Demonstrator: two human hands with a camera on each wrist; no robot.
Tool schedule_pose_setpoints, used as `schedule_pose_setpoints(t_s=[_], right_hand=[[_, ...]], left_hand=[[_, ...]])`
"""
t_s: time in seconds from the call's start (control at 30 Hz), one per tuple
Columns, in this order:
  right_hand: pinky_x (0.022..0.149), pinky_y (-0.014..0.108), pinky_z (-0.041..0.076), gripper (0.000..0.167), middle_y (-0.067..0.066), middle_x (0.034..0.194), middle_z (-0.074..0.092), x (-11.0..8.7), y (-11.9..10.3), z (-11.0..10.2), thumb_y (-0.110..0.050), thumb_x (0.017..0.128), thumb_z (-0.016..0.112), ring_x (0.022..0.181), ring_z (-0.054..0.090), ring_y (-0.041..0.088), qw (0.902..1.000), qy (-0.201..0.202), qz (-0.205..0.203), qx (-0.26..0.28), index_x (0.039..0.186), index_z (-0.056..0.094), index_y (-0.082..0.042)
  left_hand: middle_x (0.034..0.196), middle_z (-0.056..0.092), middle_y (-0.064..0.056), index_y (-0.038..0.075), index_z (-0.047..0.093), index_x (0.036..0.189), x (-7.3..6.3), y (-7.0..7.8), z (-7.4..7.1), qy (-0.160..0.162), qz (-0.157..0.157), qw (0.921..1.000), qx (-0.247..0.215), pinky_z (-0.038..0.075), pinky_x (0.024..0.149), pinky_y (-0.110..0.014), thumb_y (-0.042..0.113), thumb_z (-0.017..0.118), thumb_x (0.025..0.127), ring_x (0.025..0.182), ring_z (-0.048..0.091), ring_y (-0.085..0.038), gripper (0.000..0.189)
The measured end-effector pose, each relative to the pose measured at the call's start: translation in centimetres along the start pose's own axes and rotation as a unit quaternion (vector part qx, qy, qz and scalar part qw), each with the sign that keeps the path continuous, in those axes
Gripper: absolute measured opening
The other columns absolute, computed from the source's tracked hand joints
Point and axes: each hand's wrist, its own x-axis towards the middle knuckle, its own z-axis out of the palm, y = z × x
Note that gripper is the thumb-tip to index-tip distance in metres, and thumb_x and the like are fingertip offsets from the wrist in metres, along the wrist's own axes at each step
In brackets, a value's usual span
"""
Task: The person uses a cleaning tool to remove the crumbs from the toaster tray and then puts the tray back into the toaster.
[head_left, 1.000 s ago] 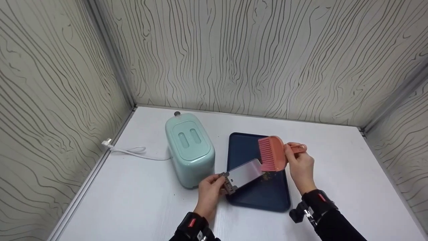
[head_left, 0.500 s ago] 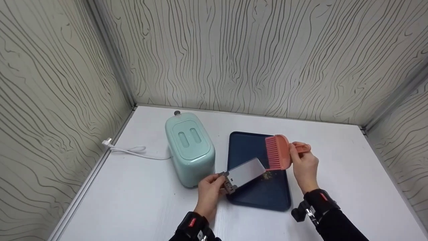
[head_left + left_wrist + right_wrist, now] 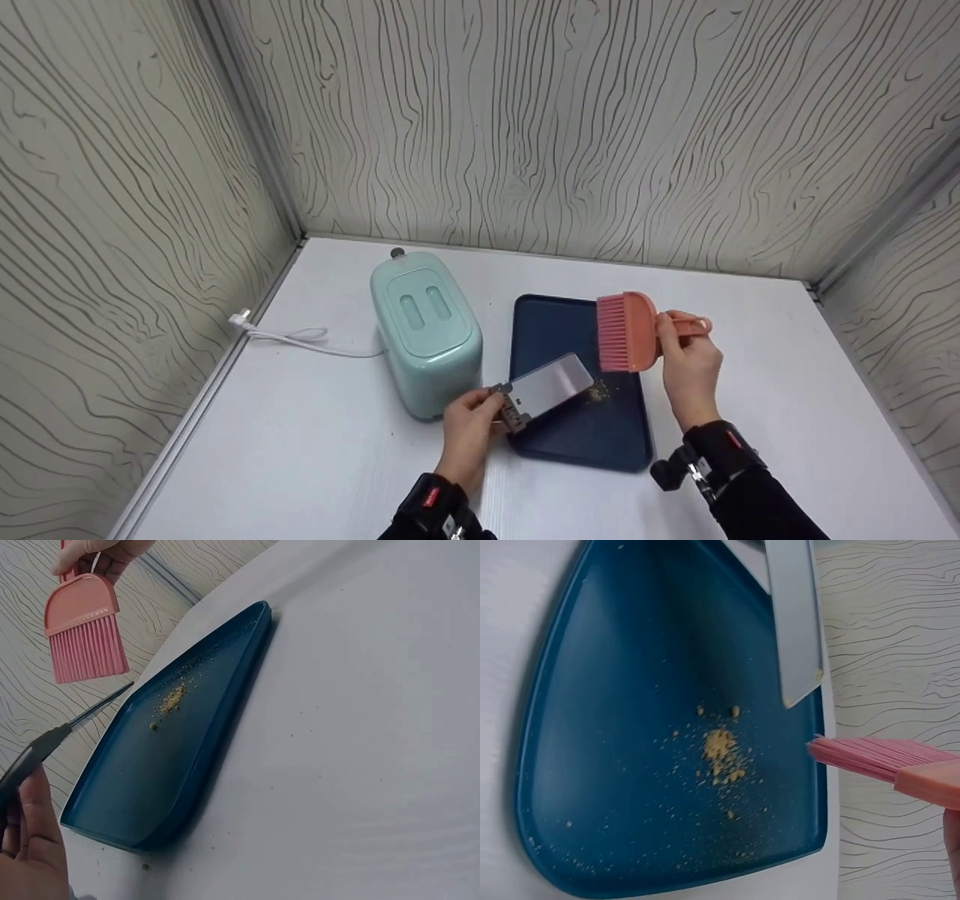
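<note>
My left hand (image 3: 466,435) pinches the dark end of a flat metal crumb tray (image 3: 551,386), which is held tilted over a dark blue tray (image 3: 585,446). With my right hand (image 3: 691,373) I grip the handle of a coral brush (image 3: 641,330) with pink bristles. The brush is raised above the blue tray's right side, apart from the crumb tray. A small heap of yellowish crumbs (image 3: 718,746) lies on the blue tray, with finer specks around it. In the right wrist view a few bits cling to the crumb tray's far edge.
A mint-green toaster (image 3: 427,337) stands left of the blue tray, its lid on top. Its white cord (image 3: 300,339) and plug lie on the white table (image 3: 300,450) to the left. Patterned wall panels (image 3: 525,127) enclose the back and sides.
The brush has come off the end of the crumb tray and moved up and to the right with my right hand. The left hand and crumb tray have hardly moved.
</note>
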Motion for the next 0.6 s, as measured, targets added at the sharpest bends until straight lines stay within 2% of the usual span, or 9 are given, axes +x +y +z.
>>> schedule_pose_setpoints(t_s=[0.2, 0.37, 0.47, 0.6], right_hand=[[0.068, 0.012, 0.053, 0.042, 0.017, 0.102, 0.073, -0.2, -1.5, 0.0, -0.039, 0.103, 0.059, 0.078, 0.066, -0.004, 0.9979, -0.017, 0.027, 0.058, 0.119, 0.069, -0.002], [0.073, 0.016, 0.055, 0.040, 0.010, 0.103, 0.071, -0.6, -2.8, 0.3, -0.037, 0.104, 0.058, 0.084, 0.068, 0.003, 0.9911, -0.055, 0.050, 0.110, 0.123, 0.067, -0.004], [0.075, 0.018, 0.056, 0.039, 0.003, 0.100, 0.071, -1.1, -3.8, 0.6, -0.036, 0.104, 0.059, 0.085, 0.068, 0.005, 0.9866, -0.077, 0.053, 0.134, 0.123, 0.067, -0.003], [0.075, 0.022, 0.057, 0.037, 0.004, 0.098, 0.072, -1.9, -5.3, 1.1, -0.034, 0.104, 0.059, 0.086, 0.069, 0.010, 0.9798, -0.114, 0.036, 0.160, 0.118, 0.069, -0.001]], left_hand=[[0.106, 0.068, -0.014, -0.005, 0.067, 0.116, -0.1, 0.1, 0.2, 0.003, 0.000, 1.0000, 0.009, 0.055, 0.078, -0.033, 0.015, 0.068, 0.095, 0.092, 0.065, -0.021, 0.029], [0.104, 0.068, -0.012, -0.004, 0.069, 0.115, 0.0, -0.1, 0.4, 0.001, 0.006, 0.9997, 0.023, 0.055, 0.078, -0.035, 0.017, 0.067, 0.095, 0.090, 0.064, -0.019, 0.028], [0.103, 0.068, -0.011, -0.004, 0.069, 0.114, 0.0, -0.2, 0.5, -0.003, 0.008, 0.9998, 0.020, 0.055, 0.078, -0.035, 0.017, 0.066, 0.095, 0.089, 0.063, -0.019, 0.028], [0.104, 0.068, -0.012, -0.004, 0.068, 0.114, -0.1, -0.1, 0.6, -0.006, 0.010, 0.9999, 0.011, 0.056, 0.078, -0.034, 0.016, 0.066, 0.095, 0.090, 0.064, -0.019, 0.028]])
